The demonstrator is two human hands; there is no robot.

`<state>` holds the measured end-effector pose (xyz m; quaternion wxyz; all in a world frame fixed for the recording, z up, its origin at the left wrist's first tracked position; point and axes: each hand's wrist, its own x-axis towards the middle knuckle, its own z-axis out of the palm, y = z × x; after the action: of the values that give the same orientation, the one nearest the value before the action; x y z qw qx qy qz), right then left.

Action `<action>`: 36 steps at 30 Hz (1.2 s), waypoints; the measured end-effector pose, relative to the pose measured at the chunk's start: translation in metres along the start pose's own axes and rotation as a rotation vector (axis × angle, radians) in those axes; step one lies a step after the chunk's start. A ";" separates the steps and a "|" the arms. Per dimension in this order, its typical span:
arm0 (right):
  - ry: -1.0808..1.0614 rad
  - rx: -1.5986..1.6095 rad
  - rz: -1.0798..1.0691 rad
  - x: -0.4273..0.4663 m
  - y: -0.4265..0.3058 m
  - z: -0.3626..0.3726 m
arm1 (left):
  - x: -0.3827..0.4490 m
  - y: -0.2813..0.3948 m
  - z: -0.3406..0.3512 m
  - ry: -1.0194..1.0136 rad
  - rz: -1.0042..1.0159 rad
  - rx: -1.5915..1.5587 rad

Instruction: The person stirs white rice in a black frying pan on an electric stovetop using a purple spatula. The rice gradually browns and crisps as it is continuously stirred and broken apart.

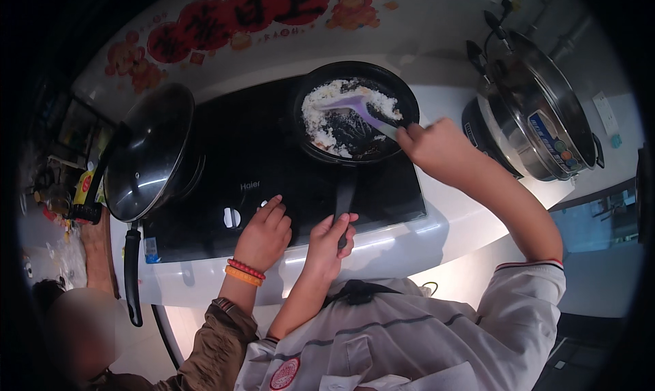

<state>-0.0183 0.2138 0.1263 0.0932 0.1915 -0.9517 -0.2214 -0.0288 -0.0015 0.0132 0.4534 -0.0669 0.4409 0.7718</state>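
My left hand [330, 240] is closed around the dark handle [346, 196] of a black frying pan [356, 155] on the right side of the black glass cooktop [240, 150]. White rice [317, 122], with some browned bits, lies mostly along the pan's left and upper parts. My right hand [430, 143] grips the pale end of a purple spatula [358, 104], whose head is in the rice. Another person's hand [263, 235], with red and orange bracelets, is at the hob's right knob, just left of my left hand.
A second pan with a glass lid [153, 155] stands on the hob's left. A steel steamer pot [532, 120] is at the right on the white counter [455, 222]. Bottles [84, 196] stand at the far left. The other person's brown sleeve [215, 340] is close beside me.
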 end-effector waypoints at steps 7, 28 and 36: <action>-0.010 -0.006 0.039 -0.052 0.001 -0.056 | 0.000 0.000 0.003 0.005 0.004 -0.018; 0.225 -0.020 0.129 0.028 0.019 -0.010 | -0.002 -0.002 0.014 0.019 -0.009 0.010; 0.026 0.108 -0.005 -0.007 -0.006 -0.013 | -0.002 -0.001 0.010 0.045 0.014 0.058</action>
<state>-0.0068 0.2060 0.1345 0.0943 0.2016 -0.9605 -0.1673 -0.0237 0.0052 0.0194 0.4398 -0.0680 0.4737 0.7600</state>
